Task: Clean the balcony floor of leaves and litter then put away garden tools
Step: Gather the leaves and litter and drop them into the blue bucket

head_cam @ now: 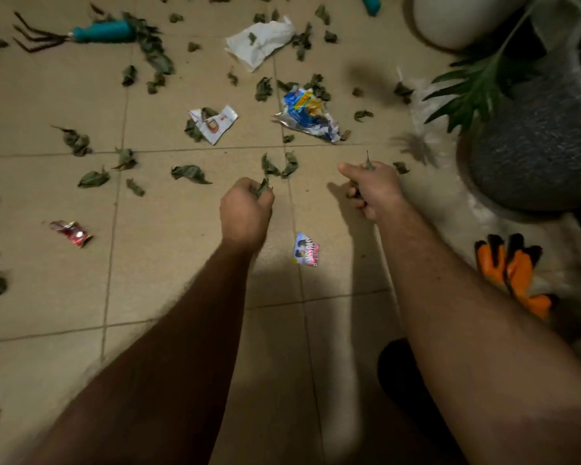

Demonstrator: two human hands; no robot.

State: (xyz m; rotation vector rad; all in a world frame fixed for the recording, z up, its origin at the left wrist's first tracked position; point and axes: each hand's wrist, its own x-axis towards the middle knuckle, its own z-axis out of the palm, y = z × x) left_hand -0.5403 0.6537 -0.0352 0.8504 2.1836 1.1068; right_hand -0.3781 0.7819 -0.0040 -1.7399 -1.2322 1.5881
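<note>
Across the tiled balcony floor (182, 263), dried leaves lie scattered from the near left edge to the far side, thickest in the far half. Both hands are out over the middle tiles. The left hand (245, 209) is closed into a fist, its fingers curled round a small clump of leaves (261, 187) that pokes out at the top. The right hand (371, 189) is likewise closed, a leaf stem showing above the thumb and more leaf below the fingers. Two loose leaves (279, 166) lie just beyond the left hand.

The leaves look curled, dry and very light; they should crush and crumble rather than resist, so they are best gathered in loose handfuls, scooped from underneath, not pinched by their edges. Full fists may shed fragments as they move.

The litter should be just as light: a blue and yellow snack wrapper (311, 115) and a white wrapper (213, 124) in the middle distance, crumpled white paper (260, 40) farther off, a small printed packet (306, 250) between the forearms, and a red wrapper (72, 232) at the left. Foil wrappers are slick and springy, so I would take them by a crumpled fold.

The hand rake (81, 33) at the far left is rigid with sharp tines; its teal handle is the place to hold. Orange gloves (514, 273) lie at the near right, beside a grey planter (544, 146).
</note>
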